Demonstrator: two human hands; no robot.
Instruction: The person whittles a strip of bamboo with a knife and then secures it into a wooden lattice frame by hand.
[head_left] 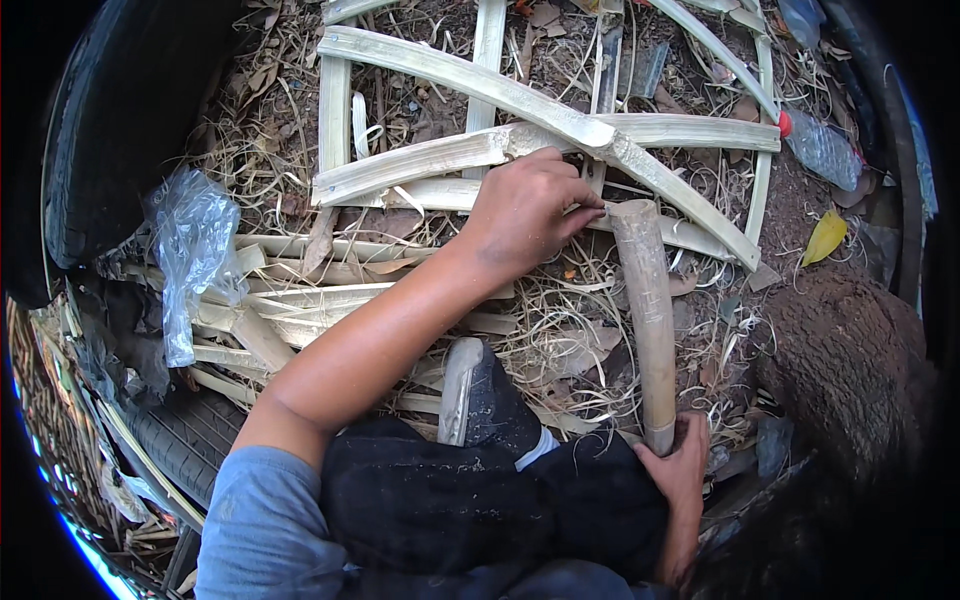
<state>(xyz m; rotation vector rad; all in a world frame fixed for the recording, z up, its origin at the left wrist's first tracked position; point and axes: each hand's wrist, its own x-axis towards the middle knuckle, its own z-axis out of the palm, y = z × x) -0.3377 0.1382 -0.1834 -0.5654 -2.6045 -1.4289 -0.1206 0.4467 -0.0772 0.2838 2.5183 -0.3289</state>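
Observation:
My right hand (685,455) is wrapped round the lower end of a thick bamboo stick (648,310), which stands out away from me, its blunt end up beside my left hand. My left hand (540,212) is closed in a pinch, thumb and forefinger pressed together near that blunt end; what they hold, if anything, is too small to make out. Just beyond my left knuckles two pale split bamboo strips cross: a long diagonal strip (470,82) lies over a sideways strip (410,168). More strips lie under them in a lattice on the ground.
Split bamboo pieces (300,305) lie piled left, beside a crumpled clear plastic bag (195,250). Tyres (180,440) stand along the left. A plastic bottle (825,150), a yellow leaf (824,238) and a tree trunk or root (845,350) are at right. Shavings and dry leaves cover the soil.

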